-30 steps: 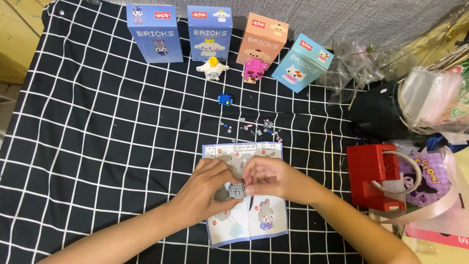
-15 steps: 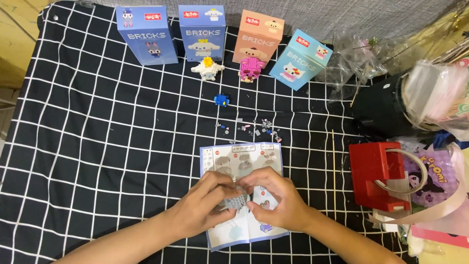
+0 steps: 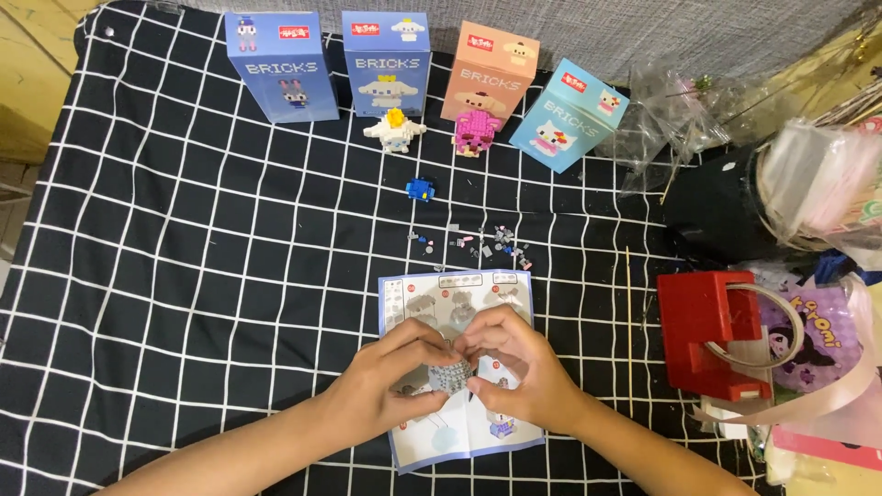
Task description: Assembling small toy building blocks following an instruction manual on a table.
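Left hand (image 3: 390, 381) and right hand (image 3: 519, 372) meet fingertip to fingertip, both pinching a small grey knobbly plastic brick build (image 3: 449, 375) between them, over the middle of a glossy paper instruction sheet (image 3: 459, 432) with pale blue border. Best practice, as judged: left hand braces the build firmly, right presses straight down on the studs so layers seat flush, no twisting. Beyond the fingertips, a scatter of tiny loose grey and blue bricks (image 3: 478, 242) on the soft black cloth with white grid (image 3: 184, 257). Farther out, a small blue brick lump (image 3: 420, 189), then a white blocky figure (image 3: 393, 129) and a pink blocky figure (image 3: 476, 130) before four upright cardboard boxes (image 3: 386, 60). Right of the right hand, a red hard plastic box (image 3: 703, 321).
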